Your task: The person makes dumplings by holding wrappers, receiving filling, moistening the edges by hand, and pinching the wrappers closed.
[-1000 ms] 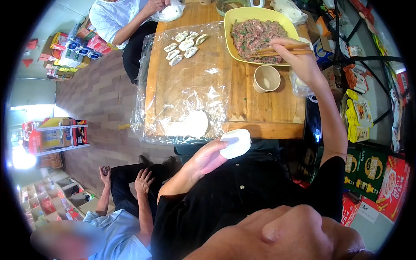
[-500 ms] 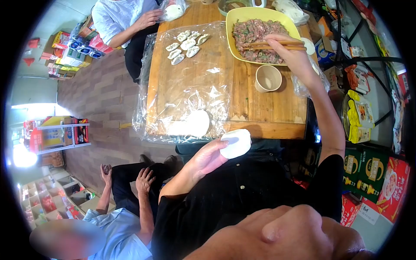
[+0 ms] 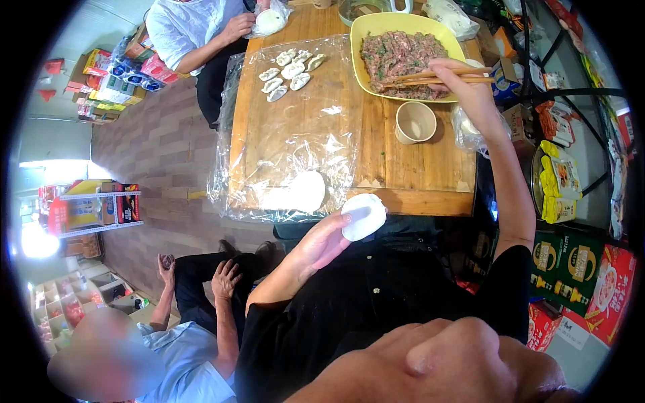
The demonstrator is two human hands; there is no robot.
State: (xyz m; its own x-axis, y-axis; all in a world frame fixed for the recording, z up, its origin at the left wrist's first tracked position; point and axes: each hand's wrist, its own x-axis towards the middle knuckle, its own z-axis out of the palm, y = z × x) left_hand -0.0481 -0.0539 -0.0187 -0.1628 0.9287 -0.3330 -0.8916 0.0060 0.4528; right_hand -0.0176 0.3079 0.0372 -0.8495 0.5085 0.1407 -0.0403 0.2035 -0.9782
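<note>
Near the table's front edge, my left hand [image 3: 324, 240] is closed on a round white dumpling wrapper [image 3: 365, 217], with the thumb on top of it. My right hand [image 3: 467, 91] grips a pair of wooden chopsticks [image 3: 420, 78], whose tips touch the minced meat filling [image 3: 400, 52] with green bits. That filling lies in a yellow square bowl [image 3: 358, 35]. Below the bowl stands a paper cup [image 3: 415, 122]. On the plastic sheet [image 3: 289, 131] sit several folded dumplings [image 3: 293, 70] and, close to my left hand, another round wrapper [image 3: 309, 191].
Across the wooden table [image 3: 379, 164], a person in a light shirt [image 3: 195, 30] handles a plastic bag of wrappers [image 3: 269, 22]. Another person [image 3: 185, 356] sits at lower left, hands on the lap. Shelves of packaged goods [image 3: 557, 181] stand on the right.
My right hand and the chopsticks have shifted right and slightly down within the filling. The wrapper in my left hand has turned a little. The person opposite has moved a hand at the bag.
</note>
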